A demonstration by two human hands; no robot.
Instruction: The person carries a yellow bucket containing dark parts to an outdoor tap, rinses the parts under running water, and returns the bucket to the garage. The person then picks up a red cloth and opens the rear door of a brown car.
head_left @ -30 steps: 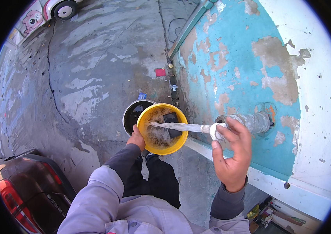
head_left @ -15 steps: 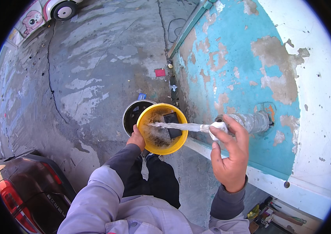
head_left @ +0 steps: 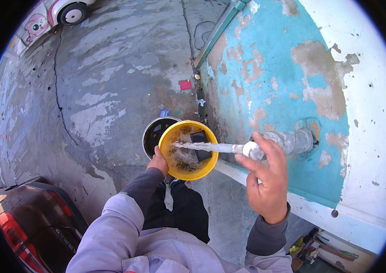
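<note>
My left hand point(head_left: 158, 163) grips the left rim of a yellow bucket point(head_left: 186, 176), thumb over the edge. Inside, foamy water surrounds a black rectangular object point(head_left: 200, 146) at the right side. A water stream point(head_left: 204, 146) shoots leftward into the bucket from a tap point(head_left: 253, 151) with a white end. My right hand point(head_left: 268, 186) has its fingertips on either side of this tap, one above and one below, the rest partly curled. Behind the fingers, the tap joins a pipe wrapped in clear plastic point(head_left: 295, 142) that comes out of the wall.
A dark-filled round container point(head_left: 149, 139) stands partly behind the bucket. The turquoise wall point(head_left: 279, 68) with peeling paint rises on the right. A dark vehicle point(head_left: 43, 223) is at lower left, a wheel point(head_left: 73, 14) at upper left. Assorted items point(head_left: 313, 250) lie at lower right.
My right hand's lower finger has shifted left across the tap, and the white end looks turned. Water still runs. The bucket and my left hand have barely moved.
</note>
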